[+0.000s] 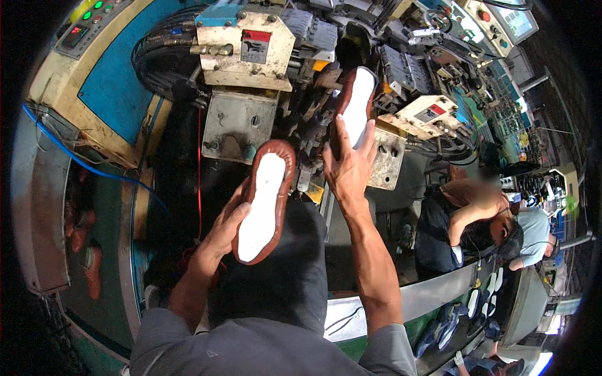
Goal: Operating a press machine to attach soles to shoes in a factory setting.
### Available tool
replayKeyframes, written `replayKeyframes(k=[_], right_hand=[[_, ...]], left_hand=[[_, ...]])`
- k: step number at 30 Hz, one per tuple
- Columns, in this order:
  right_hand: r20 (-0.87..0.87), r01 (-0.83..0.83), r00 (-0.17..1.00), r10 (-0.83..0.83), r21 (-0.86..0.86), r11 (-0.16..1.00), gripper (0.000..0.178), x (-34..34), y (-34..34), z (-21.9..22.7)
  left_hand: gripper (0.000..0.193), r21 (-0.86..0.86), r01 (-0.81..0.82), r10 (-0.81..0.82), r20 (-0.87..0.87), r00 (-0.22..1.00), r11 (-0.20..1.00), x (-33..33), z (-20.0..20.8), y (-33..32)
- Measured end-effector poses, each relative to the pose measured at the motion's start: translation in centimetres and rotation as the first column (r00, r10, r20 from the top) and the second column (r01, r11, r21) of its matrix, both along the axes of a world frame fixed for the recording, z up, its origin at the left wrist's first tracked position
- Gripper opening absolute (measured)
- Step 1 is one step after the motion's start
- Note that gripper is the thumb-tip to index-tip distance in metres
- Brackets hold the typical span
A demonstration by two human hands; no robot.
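Note:
A brown shoe upper (pixel 289 164) with a white sole face lies tilted in my left hand (pixel 227 227), whose thumb rests on the white face and whose other fingers go behind it. Farther off, a second brown shoe upper (pixel 359 100), also white on its upturned side, sits between the clamp blocks of a machine (pixel 248 50). My right hand (pixel 351 164) grips its near end, with spread fingers along both sides of the white face. The underside of this second shoe is hidden.
A metal plate (pixel 238 128) stands left of the working spot, another plate (pixel 387 156) right of it. Black hoses (pixel 153 62) bunch at the far left, near a button panel (pixel 88 28). Brown shoes (pixel 93 269) lie on a rack. At right, a co-worker (pixel 470 213) bends over.

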State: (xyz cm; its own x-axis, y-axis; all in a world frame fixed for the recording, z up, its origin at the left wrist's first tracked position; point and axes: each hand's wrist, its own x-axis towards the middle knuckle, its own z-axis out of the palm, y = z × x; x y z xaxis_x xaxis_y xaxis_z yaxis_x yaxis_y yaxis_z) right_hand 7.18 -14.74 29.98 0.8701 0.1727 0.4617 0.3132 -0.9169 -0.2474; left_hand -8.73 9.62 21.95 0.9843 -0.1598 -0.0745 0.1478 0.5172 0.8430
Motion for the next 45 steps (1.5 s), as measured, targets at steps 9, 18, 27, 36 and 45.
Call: replayKeyframes(k=[9,18,27,36,45], right_hand=[[0.097,-0.086,0.992,0.077,0.095,0.992,0.074,-0.1,-1.4,-1.7],[-0.058,-0.046,0.997,0.043,-0.057,0.997,0.082,0.3,1.0,-0.5],[0.187,-0.157,0.967,0.172,-0.094,0.983,0.075,2.8,0.8,-1.4],[0.298,-0.088,0.944,0.146,-0.200,0.976,0.063,14.8,1.2,0.1],[0.338,-0.128,0.924,0.178,-0.165,0.978,0.056,16.6,2.0,3.5]], left_hand=[[0.064,0.190,0.013,0.035,-0.245,0.969,0.982,-6.7,-11.9,-2.5],[0.066,0.256,0.027,0.058,-0.320,0.946,0.966,-6.1,-11.1,-3.5],[0.070,0.346,0.026,0.110,-0.366,0.924,0.938,-6.3,-10.5,-4.1],[0.076,0.341,0.125,0.024,-0.400,0.916,0.932,-5.0,-7.6,-4.8],[0.079,0.272,0.127,-0.068,-0.218,0.974,0.954,-0.8,-5.8,-5.8]])
